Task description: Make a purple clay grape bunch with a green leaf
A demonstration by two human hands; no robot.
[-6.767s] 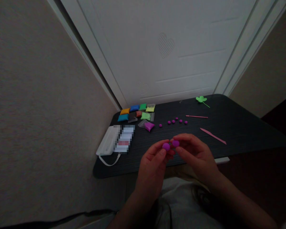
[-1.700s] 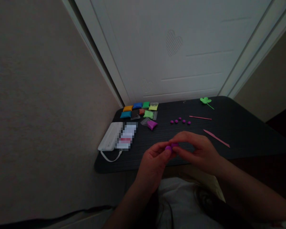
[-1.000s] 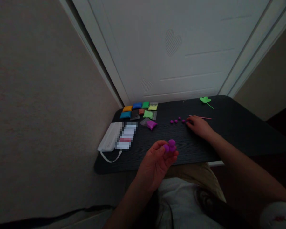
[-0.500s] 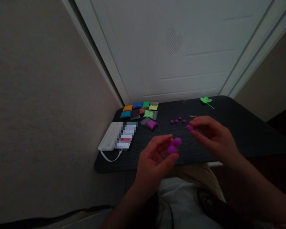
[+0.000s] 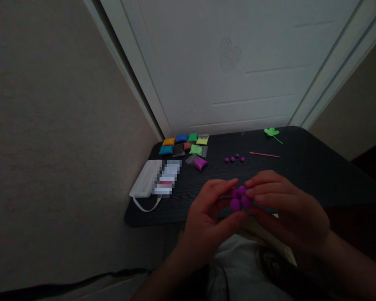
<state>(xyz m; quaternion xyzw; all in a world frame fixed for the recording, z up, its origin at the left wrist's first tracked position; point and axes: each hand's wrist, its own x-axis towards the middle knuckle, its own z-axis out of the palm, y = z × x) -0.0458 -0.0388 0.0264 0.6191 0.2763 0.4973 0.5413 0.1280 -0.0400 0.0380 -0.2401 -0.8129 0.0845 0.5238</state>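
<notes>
A cluster of purple clay balls [image 5: 236,204] sits between my two hands above the table's front edge. My left hand [image 5: 210,209] is closed around its left side, thumb below and fingers above. From the right, my right hand [image 5: 282,205] pinches a purple clay ball [image 5: 246,201] against the cluster; its fingertips partly cover that ball. Several small loose purple balls [image 5: 232,159] lie on the table beyond my hands. Behind my right hand rests a thin pink stick tool [image 5: 264,154].
Clay packets in several colours, among them a purple packet [image 5: 200,163], lie at the back left of the dark table [image 5: 207,192]. A phone [image 5: 167,177] is cabled to a white power bank [image 5: 146,179]. A green clover-like clay shape [image 5: 271,132] lies at the back right.
My right hand has come left and down, bringing its purple ball against the cluster. My left hand has shifted slightly right and down. The pink tool is now fully visible.
</notes>
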